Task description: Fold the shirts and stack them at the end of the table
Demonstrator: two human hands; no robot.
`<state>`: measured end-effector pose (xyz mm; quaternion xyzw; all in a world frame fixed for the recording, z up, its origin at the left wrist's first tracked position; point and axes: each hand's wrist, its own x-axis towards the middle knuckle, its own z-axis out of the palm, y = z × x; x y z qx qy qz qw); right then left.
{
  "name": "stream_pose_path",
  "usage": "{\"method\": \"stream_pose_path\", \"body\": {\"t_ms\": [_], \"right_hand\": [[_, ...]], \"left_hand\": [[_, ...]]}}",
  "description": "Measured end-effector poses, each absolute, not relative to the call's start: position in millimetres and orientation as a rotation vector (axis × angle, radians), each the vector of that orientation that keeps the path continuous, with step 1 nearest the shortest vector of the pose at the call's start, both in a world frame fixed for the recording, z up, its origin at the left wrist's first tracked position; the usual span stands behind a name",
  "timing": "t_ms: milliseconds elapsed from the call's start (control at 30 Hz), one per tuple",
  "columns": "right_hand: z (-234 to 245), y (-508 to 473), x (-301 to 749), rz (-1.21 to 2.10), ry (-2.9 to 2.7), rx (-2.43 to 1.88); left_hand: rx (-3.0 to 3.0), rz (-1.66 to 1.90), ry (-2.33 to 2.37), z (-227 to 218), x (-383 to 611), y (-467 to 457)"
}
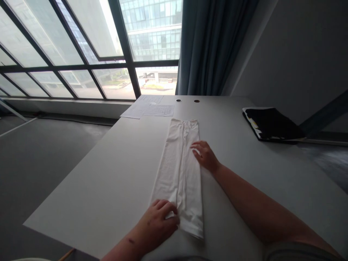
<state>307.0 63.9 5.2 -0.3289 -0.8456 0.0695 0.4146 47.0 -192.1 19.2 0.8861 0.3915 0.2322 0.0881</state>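
**A:** Where are the white knit trousers (pixel 179 170)?

**B:** Lying flat on a white table (pixel 108 188), folded lengthwise, with the waistband at the end farthest from the person.

**A:** And the left hand (pixel 157 221)?

**B:** At the near end of the trousers, over their left edge. Its fingers (pixel 163 207) are curved and close together on the cloth. They aren't spread wide, but I can't tell whether they're pinching the fabric or just resting there.

**A:** The right hand (pixel 205 156)?

**B:** Over the right edge of the trousers, about midway along. Its fingers (pixel 198 145) are loosely parted, with the tips on the cloth, and they aren't gripping anything.

**A:** What's around the trousers?

**B:** Sheets of paper (pixel 148 108) lie just beyond their far end, a little to the left. A black folder (pixel 272 124) sits well off to their right. A large window (pixel 67 69) and a dark blue curtain (pixel 209 43) stand far beyond them.
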Motion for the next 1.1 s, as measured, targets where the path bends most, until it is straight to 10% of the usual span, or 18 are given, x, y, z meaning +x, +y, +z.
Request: {"method": "stream_pose_path", "body": {"t_ms": [300,1100], "right_hand": [[-3,-139,303,0.714,-2.467,-0.682],[2,-134,297,0.595,-2.359,-0.752]], "left_hand": [[2.734,0.56,1.279,8,57,-189],[2.582,0.494,1.274,9,53,-162]]}}
